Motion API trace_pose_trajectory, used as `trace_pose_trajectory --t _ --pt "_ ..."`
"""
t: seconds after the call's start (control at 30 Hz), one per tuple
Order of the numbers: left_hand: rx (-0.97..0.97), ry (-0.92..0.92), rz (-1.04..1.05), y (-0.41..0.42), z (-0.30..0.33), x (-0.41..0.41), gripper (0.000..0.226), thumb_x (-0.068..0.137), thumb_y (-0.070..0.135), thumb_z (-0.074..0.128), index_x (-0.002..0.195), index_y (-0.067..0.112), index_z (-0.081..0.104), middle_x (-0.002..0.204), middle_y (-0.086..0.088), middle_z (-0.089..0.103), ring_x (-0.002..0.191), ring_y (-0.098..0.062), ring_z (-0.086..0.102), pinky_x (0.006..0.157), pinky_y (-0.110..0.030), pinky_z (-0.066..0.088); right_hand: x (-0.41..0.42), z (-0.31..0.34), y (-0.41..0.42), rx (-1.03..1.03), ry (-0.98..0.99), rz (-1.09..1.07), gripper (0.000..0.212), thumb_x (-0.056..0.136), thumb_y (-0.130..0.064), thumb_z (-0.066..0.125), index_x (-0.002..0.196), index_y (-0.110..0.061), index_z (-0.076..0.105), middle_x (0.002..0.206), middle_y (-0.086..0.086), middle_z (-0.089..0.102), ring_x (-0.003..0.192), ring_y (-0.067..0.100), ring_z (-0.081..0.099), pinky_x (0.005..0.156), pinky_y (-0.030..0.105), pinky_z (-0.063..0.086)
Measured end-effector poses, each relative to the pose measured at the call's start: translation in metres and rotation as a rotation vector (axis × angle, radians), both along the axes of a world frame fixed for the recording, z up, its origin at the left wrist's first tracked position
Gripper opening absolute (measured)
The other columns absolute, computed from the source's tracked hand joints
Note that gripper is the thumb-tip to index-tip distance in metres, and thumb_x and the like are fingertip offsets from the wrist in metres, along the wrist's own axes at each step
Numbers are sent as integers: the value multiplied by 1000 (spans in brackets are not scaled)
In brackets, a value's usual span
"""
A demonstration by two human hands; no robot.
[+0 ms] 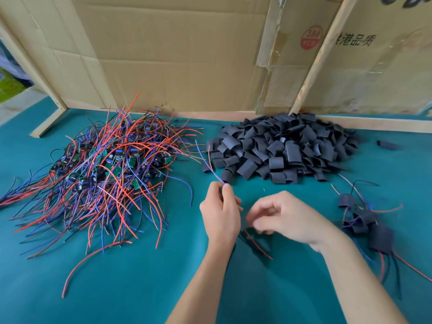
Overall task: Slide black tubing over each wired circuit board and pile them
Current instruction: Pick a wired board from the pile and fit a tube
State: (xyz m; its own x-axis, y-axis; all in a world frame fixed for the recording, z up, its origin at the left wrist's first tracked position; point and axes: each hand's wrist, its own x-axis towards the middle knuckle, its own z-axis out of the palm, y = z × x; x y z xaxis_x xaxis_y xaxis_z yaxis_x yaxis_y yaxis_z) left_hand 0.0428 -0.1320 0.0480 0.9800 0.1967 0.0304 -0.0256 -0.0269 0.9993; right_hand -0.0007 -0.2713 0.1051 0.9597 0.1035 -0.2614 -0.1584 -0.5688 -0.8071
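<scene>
Few units finished so far: a small pile of sleeved boards lies on the counter to the right, roughly four or five black sleeves with red, blue and black leads trailing out; exact count not readable, they overlap

Remaining stock is large. Heap of bare wired boards at left, green boards tangled in red, blue and black wire. Heap of cut black tubing at centre-right against the cardboard wall. One stray piece of tubing lies apart, far right. Judgement: task is at an early stage, most of it still to do

Current unit: left hand is raised, thumb and fingertips pinching a red-and-blue wire pair that runs up and away toward the tubing heap. The board itself is not visible; presumably hidden inside or below that hand. A red and a dark lead hang out beneath the hands, toward the counter

Right hand sits just beside the left, fingers curled inward toward it, blurred. Cannot tell whether it holds a lead, a sleeve, or nothing; no black tubing visible in either hand

Position: both hands are between the two heaps, near the front edge of the tubing heap; finished pile is to the right of the right wrist, within the same side

Judgement on step: unit picked and wires being gathered, sleeve not yet on
</scene>
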Motion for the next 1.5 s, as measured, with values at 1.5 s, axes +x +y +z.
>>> trace_pose_trajectory --t 1.5 --pt "310 -221 -196 -6 -13 4 18 100 19 60 83 19 64 69 -2 61 69 -30 61 68 -46 52 29 -9 -34 840 -458 -733 6 95 -16 73 94 -14 80 87 7 75 69 21 74 55 22 55"
